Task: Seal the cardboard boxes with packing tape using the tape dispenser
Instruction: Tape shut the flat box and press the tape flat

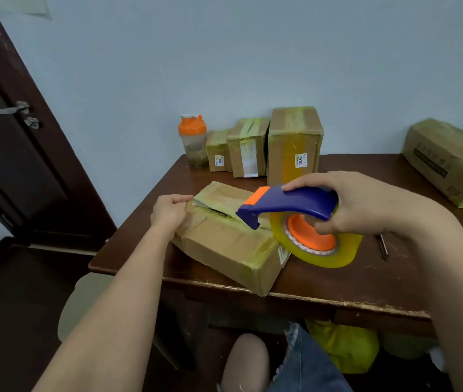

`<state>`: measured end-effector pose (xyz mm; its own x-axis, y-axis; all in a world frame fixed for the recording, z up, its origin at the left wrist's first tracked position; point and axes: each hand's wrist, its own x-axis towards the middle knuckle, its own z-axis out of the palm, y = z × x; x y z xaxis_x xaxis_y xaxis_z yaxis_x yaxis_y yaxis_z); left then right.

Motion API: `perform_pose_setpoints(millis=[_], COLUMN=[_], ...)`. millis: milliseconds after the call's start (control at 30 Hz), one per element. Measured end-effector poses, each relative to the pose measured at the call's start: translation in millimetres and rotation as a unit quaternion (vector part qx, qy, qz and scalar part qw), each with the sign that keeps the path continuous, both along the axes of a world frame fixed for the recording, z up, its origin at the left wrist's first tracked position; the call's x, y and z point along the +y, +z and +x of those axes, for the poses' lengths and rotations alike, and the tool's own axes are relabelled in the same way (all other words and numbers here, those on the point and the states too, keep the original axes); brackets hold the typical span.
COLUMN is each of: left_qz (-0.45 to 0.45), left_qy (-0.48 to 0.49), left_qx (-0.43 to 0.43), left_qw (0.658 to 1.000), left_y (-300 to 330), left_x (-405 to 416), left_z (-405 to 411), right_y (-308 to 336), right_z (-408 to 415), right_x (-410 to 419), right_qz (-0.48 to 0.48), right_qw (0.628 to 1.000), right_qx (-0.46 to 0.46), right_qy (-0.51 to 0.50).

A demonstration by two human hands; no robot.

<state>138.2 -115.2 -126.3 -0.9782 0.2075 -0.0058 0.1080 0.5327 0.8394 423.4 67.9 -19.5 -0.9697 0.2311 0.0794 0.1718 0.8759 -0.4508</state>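
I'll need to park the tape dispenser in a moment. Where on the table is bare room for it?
Bare wood lies on the table between the box being sealed and the pen-like tool, and behind, between the tall box and the big right box. The back left, by the shaker bottle, is crowded.

A plain room in a home or small office, used as a makeshift packing spot. A bare pale blue wall [224, 52] stands behind a worn dark wooden bench [337, 278] with chipped front edges. To the left is a dark brown door [4, 154] with a silver lever handle [10, 108]. Several taped cardboard boxes [295, 142] with small labels stand at the back of the bench, beside a shaker bottle [193, 140] with an orange lid. Yellow bags [346, 346] lie under the bench.
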Motion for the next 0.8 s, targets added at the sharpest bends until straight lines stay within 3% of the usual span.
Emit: perform_pose_setpoints(millis=[800], left_qz=[-0.021], left_qy=[0.024], left_qx=[0.042], left_qw=[0.999], left_y=[3], left_x=[4], left_z=[21], right_y=[-52], right_z=[34], right_x=[18], right_qz=[-0.066], right_qw=[0.996], right_qx=[-0.054], right_qy=[-0.031])
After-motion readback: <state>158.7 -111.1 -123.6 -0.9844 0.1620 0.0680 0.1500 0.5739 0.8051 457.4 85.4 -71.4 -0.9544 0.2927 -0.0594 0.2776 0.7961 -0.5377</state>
